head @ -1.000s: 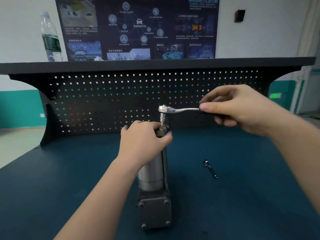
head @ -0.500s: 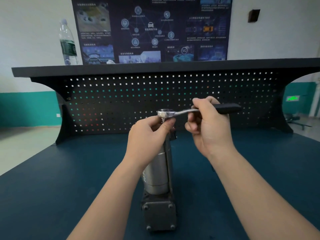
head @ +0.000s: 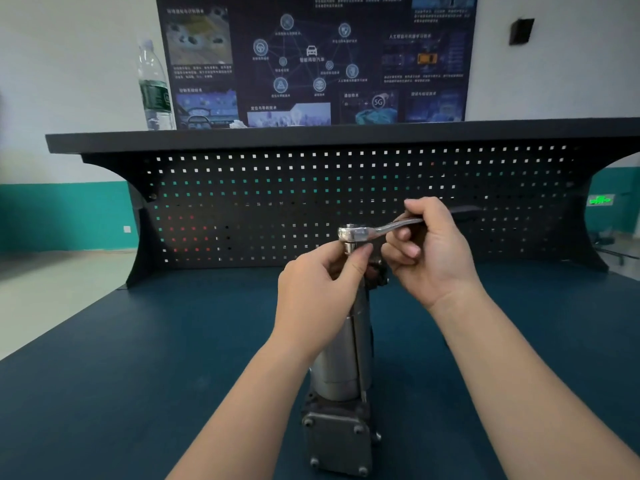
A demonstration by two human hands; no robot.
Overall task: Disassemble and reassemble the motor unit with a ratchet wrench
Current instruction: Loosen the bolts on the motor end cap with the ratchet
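Note:
The motor unit (head: 341, 368), a grey metal cylinder on a square flanged base, stands upright on the dark blue bench (head: 138, 393). Above its top end sits the chrome head of the ratchet wrench (head: 360, 233), its black handle running back to the right. My left hand (head: 318, 289) pinches the socket under the wrench head with thumb and fingertips, and it covers the motor's top. My right hand (head: 429, 251) grips the wrench shaft close behind the head, fingers curled round it.
A black pegboard back panel (head: 277, 202) with a shelf on top rises behind the bench. A plastic water bottle (head: 154, 88) stands on the shelf at the left. A dark poster hangs on the wall. Open floor lies to the left.
My right hand slid from the handle's end up to the shaft near the wrench head. My left hand rose from the motor's top to pinch the socket. The loose bolt on the bench is hidden now.

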